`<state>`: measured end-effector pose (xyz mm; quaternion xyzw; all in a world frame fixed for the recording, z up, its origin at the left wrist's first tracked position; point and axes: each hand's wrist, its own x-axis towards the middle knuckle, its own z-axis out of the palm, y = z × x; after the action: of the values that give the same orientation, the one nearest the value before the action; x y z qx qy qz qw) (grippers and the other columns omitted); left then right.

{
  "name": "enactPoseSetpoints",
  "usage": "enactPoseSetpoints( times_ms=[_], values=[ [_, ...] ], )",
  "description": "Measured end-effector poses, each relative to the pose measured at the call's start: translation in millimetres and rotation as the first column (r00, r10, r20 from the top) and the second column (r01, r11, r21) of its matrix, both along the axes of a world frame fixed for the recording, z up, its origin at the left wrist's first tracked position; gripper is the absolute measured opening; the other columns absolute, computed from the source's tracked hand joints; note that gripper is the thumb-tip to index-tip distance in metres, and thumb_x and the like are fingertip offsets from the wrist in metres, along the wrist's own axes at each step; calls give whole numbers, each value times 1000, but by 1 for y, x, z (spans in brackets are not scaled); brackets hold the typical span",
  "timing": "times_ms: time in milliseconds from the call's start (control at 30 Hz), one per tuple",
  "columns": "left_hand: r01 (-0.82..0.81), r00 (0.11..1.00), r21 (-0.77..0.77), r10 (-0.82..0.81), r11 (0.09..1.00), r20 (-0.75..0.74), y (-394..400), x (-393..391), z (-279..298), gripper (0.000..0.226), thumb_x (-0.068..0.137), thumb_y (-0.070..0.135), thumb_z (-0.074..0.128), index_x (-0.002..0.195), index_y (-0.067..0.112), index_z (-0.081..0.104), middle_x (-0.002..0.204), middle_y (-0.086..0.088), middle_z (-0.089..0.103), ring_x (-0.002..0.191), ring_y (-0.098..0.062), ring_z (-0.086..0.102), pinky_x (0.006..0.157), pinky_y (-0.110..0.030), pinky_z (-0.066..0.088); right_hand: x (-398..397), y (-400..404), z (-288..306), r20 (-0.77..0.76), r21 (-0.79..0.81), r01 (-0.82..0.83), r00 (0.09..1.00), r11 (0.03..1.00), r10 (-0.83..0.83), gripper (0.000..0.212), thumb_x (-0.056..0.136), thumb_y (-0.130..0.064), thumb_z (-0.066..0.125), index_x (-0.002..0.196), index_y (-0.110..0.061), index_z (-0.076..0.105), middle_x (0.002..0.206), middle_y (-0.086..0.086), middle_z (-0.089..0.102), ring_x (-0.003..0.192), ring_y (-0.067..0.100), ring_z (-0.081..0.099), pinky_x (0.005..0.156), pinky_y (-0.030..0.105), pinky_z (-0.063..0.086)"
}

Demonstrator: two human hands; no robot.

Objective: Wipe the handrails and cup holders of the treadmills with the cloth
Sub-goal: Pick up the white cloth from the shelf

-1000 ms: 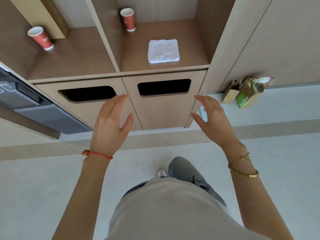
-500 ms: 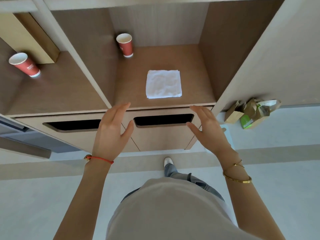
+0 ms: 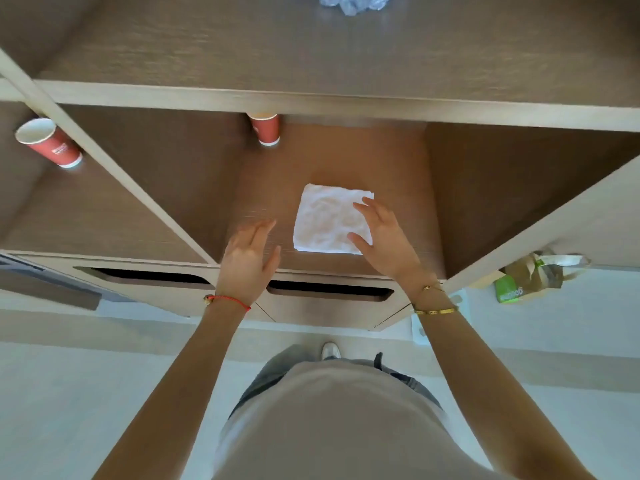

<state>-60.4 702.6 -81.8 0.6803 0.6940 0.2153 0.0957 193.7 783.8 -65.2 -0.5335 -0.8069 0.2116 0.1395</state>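
- Both hands have come forward into the middle shelf bay since a second ago
- Right hand (image 3: pixel 384 233) over the folded white cloth (image 3: pixel 327 220), fingers spread, nothing grasped yet
- Left hand (image 3: pixel 247 261) released, beside cloth
- Pickup likely next; no wiping begun

Cloth (image 3: pixel 325 220) lies on shelf (image 3: pixel 270 188) (cup (image 3: pixel 265 128) perhaps behind).
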Motion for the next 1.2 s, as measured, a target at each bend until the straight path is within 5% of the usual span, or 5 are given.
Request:
enactPoseSetpoints(
  times_ms=[267,633,867,1033,1200],
  values=[
    [1,999,-82,-4,997,-38,24,-5,-38,44,95,19,58,137,11,54,141,-7,53,129,-28,50,106,-43,40,-34,39,-48,88,-119,-16,996,993,27,79,90,-49,61,152,-17,23,160,6,15,149,26,6,121,44,16],
    [-16,1000,-155,14,988,-15,28,-5,-46,42,95,19,58,136,8,55,145,-9,49,136,-30,42,111,-48,39,-37,30,-64,167,124,70,982,990,-90,61,87,-55,59,134,-19,49,133,3,47,120,27,42,96,40,36],
    [0,1000,-162,0,987,4,20,-2,-39,41,94,17,59,134,8,57,144,-10,50,136,-30,42,112,-49,38,-35,20,-52,33,50,95,995,994,-97,32,90,-26,63,117,-10,58,120,7,56,110,31,48,87,38,43],
    [26,999,-133,-21,991,38,10,6,-28,35,93,15,61,127,9,63,131,-8,61,123,-29,55,103,-47,46,-19,7,-34,-99,-40,183,978,982,-186,30,87,-24,65,115,-14,60,117,3,59,103,24,54,72,31,45],
    [47,996,-79,-41,996,75,0,14,-14,31,94,17,61,124,11,64,124,-6,65,116,-26,58,97,-44,52,0,-31,-18,-158,-17,262,952,965,-261,26,85,-23,68,108,-11,62,107,4,64,91,24,59,72,40,53]
  ],
)
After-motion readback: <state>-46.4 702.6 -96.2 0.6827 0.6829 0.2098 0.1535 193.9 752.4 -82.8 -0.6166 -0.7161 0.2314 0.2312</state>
